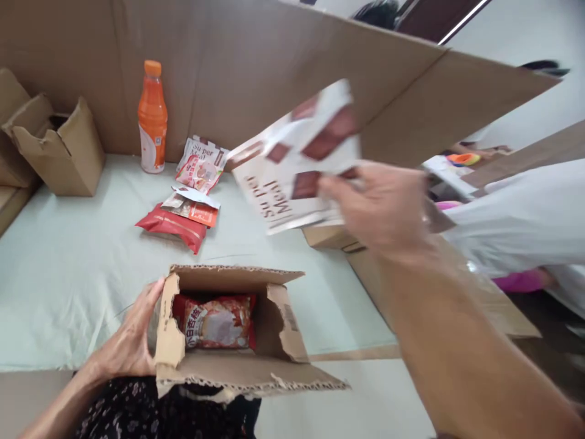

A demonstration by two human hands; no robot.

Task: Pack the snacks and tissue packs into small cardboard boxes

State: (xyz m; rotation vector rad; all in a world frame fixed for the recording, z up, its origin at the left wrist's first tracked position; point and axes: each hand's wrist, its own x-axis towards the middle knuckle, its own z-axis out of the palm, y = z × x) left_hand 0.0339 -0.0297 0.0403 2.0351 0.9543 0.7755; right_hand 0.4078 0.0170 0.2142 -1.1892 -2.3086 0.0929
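My right hand (379, 201) pinches the edge of a white snack packet (292, 164) with brown chocolate squares and "Super Meal" lettering, raised up and to the right of an open cardboard box (286, 317). Inside the box lies a red snack bag (223, 323) with a pale patch. My left hand (137, 329) grips the box's left side, thumb at the rim. Beyond the box are a red packet (176, 227), an orange-and-brown packet (196, 210), a pink-and-white packet (200, 174) and another white "Super Meal" packet (203, 149).
An orange drink bottle (153, 119) stands by the tall cardboard wall (256, 67). At the left is another open carton (68, 152). A small box (324, 236) sits partly behind my right hand. A person in pale clothing (525, 213) is at the right.
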